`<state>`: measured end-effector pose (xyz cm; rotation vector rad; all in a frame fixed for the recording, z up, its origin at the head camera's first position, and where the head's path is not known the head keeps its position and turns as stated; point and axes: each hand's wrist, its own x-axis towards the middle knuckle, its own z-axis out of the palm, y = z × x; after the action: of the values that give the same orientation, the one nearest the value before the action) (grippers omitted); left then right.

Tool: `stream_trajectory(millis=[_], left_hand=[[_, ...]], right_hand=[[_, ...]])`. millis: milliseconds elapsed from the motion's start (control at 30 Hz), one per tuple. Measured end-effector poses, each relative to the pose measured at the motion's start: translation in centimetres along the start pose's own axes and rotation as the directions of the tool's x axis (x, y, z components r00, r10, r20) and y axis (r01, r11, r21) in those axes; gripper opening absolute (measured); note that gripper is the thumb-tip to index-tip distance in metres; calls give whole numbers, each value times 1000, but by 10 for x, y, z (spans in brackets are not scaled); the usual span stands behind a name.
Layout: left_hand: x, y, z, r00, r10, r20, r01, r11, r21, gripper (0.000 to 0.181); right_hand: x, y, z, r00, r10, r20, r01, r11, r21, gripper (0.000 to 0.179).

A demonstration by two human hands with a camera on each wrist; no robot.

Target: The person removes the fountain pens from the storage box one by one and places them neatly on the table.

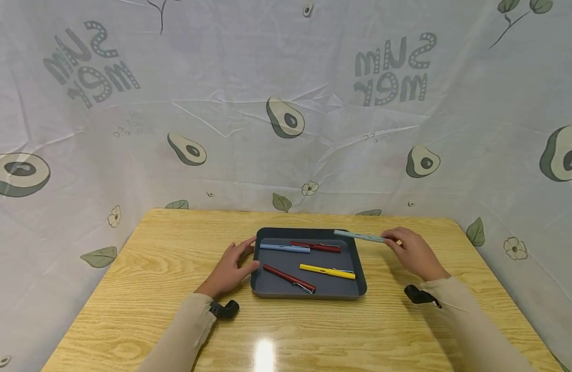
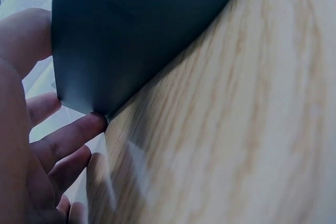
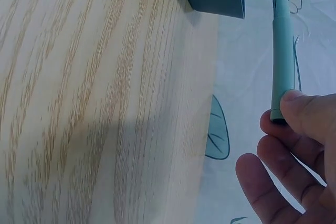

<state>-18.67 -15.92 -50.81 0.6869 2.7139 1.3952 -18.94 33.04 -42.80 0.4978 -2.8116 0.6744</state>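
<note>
A dark grey tray (image 1: 309, 296) sits on the wooden table. My left hand (image 1: 230, 268) rests against its left side, thumb by the near part of the rim and fingers spread along the wall; the left wrist view shows fingertips touching the tray (image 2: 131, 30). Between thumb and forefinger, my right hand (image 1: 413, 253) pinches a pale green pen (image 1: 360, 236) by its clip end. The pen's other end reaches over the tray's far right corner. Inside lie a light blue pen (image 1: 284, 248), a dark red pen (image 1: 320, 248), another dark red pen (image 1: 286, 277) and a yellow pen (image 1: 327, 270).
Bare wood of the table (image 1: 174, 243) surrounds the tray. A pale printed cloth (image 1: 235, 77) with avocados and leaves hangs behind the table and along both sides. Each wrist carries a black strap mount (image 1: 224, 309).
</note>
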Motion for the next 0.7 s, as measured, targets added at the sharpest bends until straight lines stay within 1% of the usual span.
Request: stream_trajectory(millis=[267,500,700], left_hand=[[1,-5,1,1000,16,-3,-16,1000,8,73],[1,-5,1,1000,20,-4,-20,1000,6,73],[1,-4,1,1000,18,-1,-18,1000,4,73]], right_hand=[[-5,5,-5,1000,-11,-8,11,1000,6,18],[-8,10,-6,999,2,-34,-2,1000,-1,19],[-10,12,-9,999,-18,-50,17,1000,-10,18]])
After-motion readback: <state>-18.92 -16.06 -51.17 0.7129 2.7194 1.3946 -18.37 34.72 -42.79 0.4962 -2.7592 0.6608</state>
